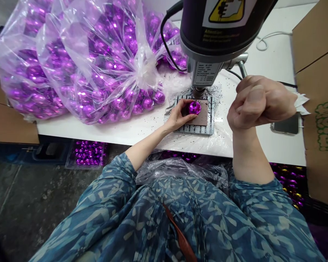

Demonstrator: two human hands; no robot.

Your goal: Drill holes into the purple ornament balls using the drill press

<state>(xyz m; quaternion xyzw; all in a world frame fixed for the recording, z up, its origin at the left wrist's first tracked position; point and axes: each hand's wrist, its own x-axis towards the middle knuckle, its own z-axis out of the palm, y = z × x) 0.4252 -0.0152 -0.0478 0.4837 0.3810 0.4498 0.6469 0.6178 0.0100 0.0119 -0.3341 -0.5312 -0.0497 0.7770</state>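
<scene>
Purple ball (194,107), round, axis untellable, pinched by left hand (177,115) under drill (199,91).

Left hand (177,115) holds a purple ball (194,107) under the drill press (207,40); right hand (258,102) grips its lever (242,67)

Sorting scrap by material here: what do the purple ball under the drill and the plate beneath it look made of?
The purple ball, held by the left hand, looks like faceted plastic with a mirror-like metallic coating: bright glints. The plate looks like dull grey slotted metal.
</scene>
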